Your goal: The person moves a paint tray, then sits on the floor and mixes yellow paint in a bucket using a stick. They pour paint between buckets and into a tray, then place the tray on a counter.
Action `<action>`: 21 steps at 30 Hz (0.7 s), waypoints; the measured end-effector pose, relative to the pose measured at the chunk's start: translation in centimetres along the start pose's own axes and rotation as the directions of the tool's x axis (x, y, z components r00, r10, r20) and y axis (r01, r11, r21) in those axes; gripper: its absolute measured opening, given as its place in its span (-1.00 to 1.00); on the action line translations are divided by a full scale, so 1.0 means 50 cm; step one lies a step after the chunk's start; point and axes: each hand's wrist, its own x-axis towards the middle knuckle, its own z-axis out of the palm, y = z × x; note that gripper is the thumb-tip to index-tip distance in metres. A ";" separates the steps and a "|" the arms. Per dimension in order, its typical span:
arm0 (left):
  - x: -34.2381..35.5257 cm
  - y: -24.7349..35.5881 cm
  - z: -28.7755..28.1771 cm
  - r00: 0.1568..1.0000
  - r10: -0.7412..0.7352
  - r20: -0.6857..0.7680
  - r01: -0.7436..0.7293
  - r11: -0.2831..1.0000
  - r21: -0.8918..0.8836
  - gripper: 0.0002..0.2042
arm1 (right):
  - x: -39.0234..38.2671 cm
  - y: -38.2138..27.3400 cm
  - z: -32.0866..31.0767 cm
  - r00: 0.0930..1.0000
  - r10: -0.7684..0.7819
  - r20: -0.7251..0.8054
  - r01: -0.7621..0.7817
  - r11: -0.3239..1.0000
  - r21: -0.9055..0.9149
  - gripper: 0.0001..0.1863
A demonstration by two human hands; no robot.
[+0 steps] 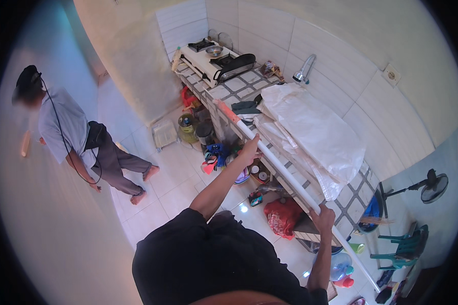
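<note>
The left hand (250,151) and right hand (323,219) are both closed around a long, straight, white pole with an orange-red end (287,175), which slants across the front side of the tiled desk with grey borders (223,92). The orange-red end reaches beyond the left hand; the thin white end runs past the right hand toward a dark green plastic chair (404,246). The wide spacing of the grips should give good control; turning the pole slowly, with an eye on both ends, seems wise. Just beyond the hands, a crumpled white plastic sheet (315,132) covers part of the desk and could snag. Farther past the left hand stands a white two-burner stove (196,63), best kept clear of the coloured end. Well apart to the left, a person in a pale shirt (68,127) needs room too.
</note>
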 end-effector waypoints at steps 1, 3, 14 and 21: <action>0.018 -0.004 -0.003 1.000 -0.005 0.006 0.005 1.000 -0.012 -0.56 | 0.018 0.010 0.007 0.999 -0.001 0.039 0.001 1.000 -0.018 -0.62; 0.039 -0.016 -0.013 1.000 -0.017 -0.019 0.017 1.000 0.004 -0.57 | 0.041 0.021 0.020 0.998 -0.028 0.048 0.023 0.995 0.102 -0.64; 0.146 -0.049 -0.014 0.993 -0.053 -0.108 0.071 0.984 0.165 -0.49 | 0.105 0.105 0.143 0.985 -0.117 0.129 0.097 0.984 0.147 -0.66; 0.177 -0.064 -0.029 0.982 -0.005 -0.187 0.076 0.925 0.372 -0.41 | 0.120 0.088 0.172 0.989 -0.089 0.120 0.083 0.995 0.054 -0.69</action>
